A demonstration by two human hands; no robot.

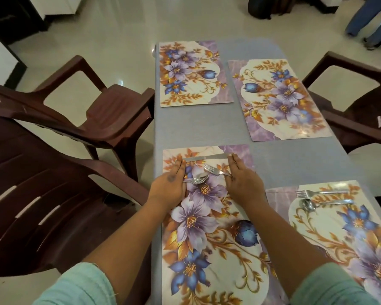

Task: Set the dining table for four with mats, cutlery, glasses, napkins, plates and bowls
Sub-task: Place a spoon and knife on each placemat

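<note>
on the grey bench (284,159), the left hand (168,188) lies flat, fingers straight, touching the silver steel knife (204,158) at 12 o'clock on the near-left floral rectangular mat (211,238); the right hand (243,181), likewise flat, touches its other end.

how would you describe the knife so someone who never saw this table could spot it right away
Start at the near-left floral mat on the grey table, the mat both hands reach over. Along its far edge lies the knife, spanning between the left hand and right hand fingertips. Unlike the spoon and fork beside it, it is long, flat and straight.
</note>
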